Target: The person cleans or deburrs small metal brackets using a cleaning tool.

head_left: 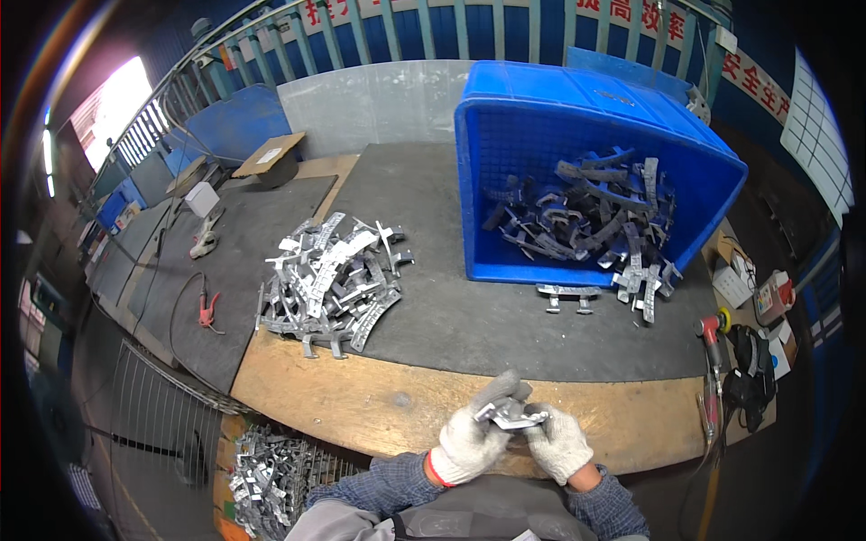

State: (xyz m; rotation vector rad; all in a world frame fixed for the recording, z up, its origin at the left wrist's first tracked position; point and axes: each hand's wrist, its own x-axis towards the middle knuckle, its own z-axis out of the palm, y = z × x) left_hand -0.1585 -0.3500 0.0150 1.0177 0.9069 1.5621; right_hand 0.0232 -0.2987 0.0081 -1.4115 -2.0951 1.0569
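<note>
Both my hands wear white knit gloves with grey fingertips and meet over the wooden front edge of the table (361, 397). Between them is a small silvery metal bracket (511, 417), held tilted. My left hand (473, 442) is closed on its left part, fingers bent over the top. At the bracket's right end, my right hand (557, 444) pinches it. A heap of similar metal brackets (329, 279) lies on the dark mat to the left. More brackets (595, 203) fill a blue plastic crate (505, 270) tipped on its side, some spilling out at its mouth.
A red air blow gun (207, 311) with a hose lies at the left. On the right are a red power tool with a yellow disc (713, 338) and a white bottle with a red cap (774, 298). Below the table's left front, a container holds more brackets (266, 482).
</note>
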